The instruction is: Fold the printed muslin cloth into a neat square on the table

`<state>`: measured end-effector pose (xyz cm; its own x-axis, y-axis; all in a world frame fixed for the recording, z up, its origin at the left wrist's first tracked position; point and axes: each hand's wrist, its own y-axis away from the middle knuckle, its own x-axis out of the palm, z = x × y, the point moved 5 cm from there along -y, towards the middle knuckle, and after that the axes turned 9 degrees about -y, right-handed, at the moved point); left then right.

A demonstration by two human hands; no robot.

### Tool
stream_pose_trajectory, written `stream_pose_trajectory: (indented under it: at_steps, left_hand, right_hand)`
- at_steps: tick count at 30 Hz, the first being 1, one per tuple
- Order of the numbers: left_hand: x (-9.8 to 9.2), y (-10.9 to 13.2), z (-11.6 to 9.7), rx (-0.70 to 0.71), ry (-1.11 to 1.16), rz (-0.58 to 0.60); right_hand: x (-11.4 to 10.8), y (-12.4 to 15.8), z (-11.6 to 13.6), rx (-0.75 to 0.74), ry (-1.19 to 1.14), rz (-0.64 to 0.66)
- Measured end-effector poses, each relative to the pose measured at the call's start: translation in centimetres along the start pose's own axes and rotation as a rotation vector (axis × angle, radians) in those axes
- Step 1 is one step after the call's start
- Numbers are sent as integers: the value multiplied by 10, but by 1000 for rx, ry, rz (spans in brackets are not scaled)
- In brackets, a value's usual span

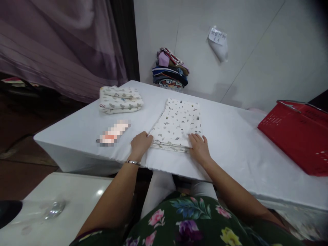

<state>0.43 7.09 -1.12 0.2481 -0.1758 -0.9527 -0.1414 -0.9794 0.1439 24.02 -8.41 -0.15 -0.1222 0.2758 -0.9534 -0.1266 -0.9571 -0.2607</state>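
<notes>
A folded white cloth with small printed figures lies flat on the white-covered table, its layers showing along the near edge. My left hand is closed at the cloth's near left corner, thumb against the edge; its fingertips are partly hidden. At the near right corner rests my right hand, fingers stretched over the top layer and thumb apart. Further left, another white patterned cloth sits folded into a thick bundle.
A pixelated oblong item lies left of my left hand. Piled clothes stand against the wall at the back. On the right is a red basket. A purple curtain hangs at left, above a lower white surface nearer me.
</notes>
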Motion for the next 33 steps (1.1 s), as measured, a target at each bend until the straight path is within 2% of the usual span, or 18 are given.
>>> stream_pose_trajectory:
  at_steps: [5, 8, 13, 16, 22, 27, 33]
  left_hand:
    - [1, 3, -3, 25, -28, -1]
    - [1, 6, -4, 22, -47, -9]
    - [1, 10, -5, 31, -55, -30]
    - [2, 10, -5, 44, -57, -36]
    - [0, 12, -4, 66, -59, -74]
    - [-1, 15, -4, 81, -70, -87]
    - [0, 17, -5, 95, -82, -91]
  right_hand:
    - [-7, 33, -29, 101, -78, -107]
    - [-9, 40, -28, 167, -117, -151]
    - [-6, 41, -20, 226, -148, -94]
    - [-4, 42, -19, 203, -192, -98]
    - [-9, 40, -19, 56, -268, -228]
    - [-1, 42, -24, 160, -197, -121]
    - [-9, 48, -25, 107, -194, -147]
